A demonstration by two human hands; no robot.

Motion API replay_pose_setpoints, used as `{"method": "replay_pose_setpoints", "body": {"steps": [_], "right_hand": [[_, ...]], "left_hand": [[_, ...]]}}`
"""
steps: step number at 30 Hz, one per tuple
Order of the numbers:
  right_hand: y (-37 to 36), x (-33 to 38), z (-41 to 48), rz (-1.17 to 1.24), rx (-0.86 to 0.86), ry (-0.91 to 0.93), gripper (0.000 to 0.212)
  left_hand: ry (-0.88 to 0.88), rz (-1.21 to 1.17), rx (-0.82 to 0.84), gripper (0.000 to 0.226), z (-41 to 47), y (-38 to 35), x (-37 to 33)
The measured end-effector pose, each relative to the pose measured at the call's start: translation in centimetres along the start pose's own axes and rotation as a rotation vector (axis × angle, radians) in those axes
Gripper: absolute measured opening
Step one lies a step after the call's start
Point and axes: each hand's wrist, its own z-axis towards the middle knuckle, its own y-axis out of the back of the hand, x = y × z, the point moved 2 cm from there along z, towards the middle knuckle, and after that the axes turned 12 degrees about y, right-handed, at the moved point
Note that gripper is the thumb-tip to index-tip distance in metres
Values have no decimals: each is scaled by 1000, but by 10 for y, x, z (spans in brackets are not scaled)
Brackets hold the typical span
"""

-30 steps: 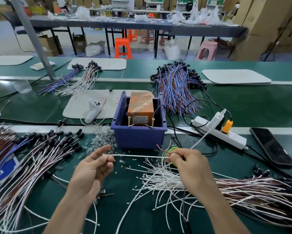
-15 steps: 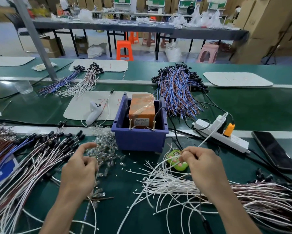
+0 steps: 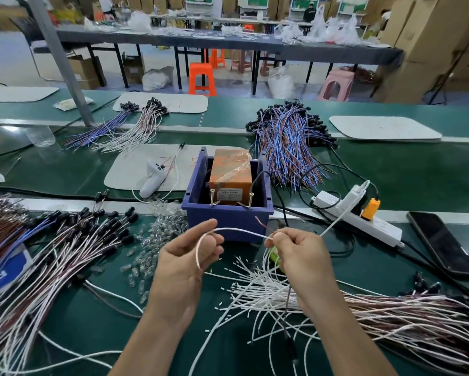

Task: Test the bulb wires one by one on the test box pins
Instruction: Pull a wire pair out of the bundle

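An orange test box [image 3: 231, 176] sits in a blue plastic bin [image 3: 225, 217], with two upright metal pins [image 3: 212, 198] at its front. In front of the bin, my left hand [image 3: 184, 263] and my right hand [image 3: 299, 255] hold one white wire [image 3: 241, 231] stretched between them. My left fingers curl round its bent left end. My right thumb and fingers pinch the other end, along with a thin reddish wire end [image 3: 261, 223] and something green [image 3: 275, 257]. Small clear bulbs [image 3: 162, 229] lie heaped left of the bin.
Loose white wires [image 3: 268, 291] spread under my right hand. Black-capped wire bundles [image 3: 51, 253] fill the left side, purple-brown wires [image 3: 287, 147] lie behind the bin. A white power strip [image 3: 358, 215] and a dark phone [image 3: 442, 242] lie to the right. A white handheld device [image 3: 153, 176] lies behind on a mat.
My left hand came back from the bulb pile to the middle and took hold of the white wire's left end. My right hand lifted slightly, still pinching its end.
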Motion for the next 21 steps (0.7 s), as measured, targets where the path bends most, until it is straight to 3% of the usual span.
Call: {"method": "replay_pose_setpoints", "body": {"steps": [3, 6, 9, 11, 17, 21], "right_hand": [[-1, -2, -2, -52, 111, 25, 31], [2, 2, -2, -83, 188, 110, 30], [6, 9, 0, -153, 124, 230, 26], [3, 14, 0, -167, 92, 293, 26], [-8, 20, 5, -232, 127, 361, 23], [-10, 29, 14, -292, 177, 386, 20]], "left_hand": [[-22, -21, -14, 52, 1, 3, -8], [23, 97, -144, 24, 4, 8, -12], [36, 444, -338, 48, 12, 11, -12], [49, 631, -407, 52, 13, 9, -11], [-17, 889, -552, 47, 23, -5, -17], [-3, 864, -565, 46, 30, -8, -19]]}}
